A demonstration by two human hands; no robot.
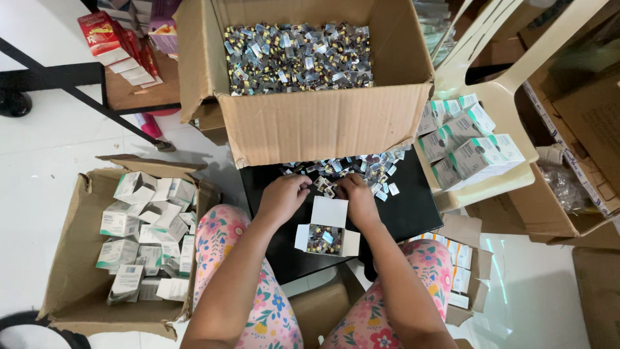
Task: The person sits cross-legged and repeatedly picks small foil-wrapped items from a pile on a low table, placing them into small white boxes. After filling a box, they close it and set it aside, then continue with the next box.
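My left hand [282,196] and my right hand [357,196] meet over a black surface [413,210], fingers curled around small silver sachets [325,187] from a loose pile [368,167]. Just below the hands sits a small white carton [327,231], flaps open, with several sachets inside. A big cardboard box [323,123] behind the pile is full of the same silver and gold sachets [297,55].
A cardboard box [74,284] at my left holds several small white-green cartons [148,226]. More closed cartons [468,142] are stacked on a cream plastic chair [510,97] at the right. Flat cartons lie in a box [462,271] by my right knee. Red packages [116,42] sit top left.
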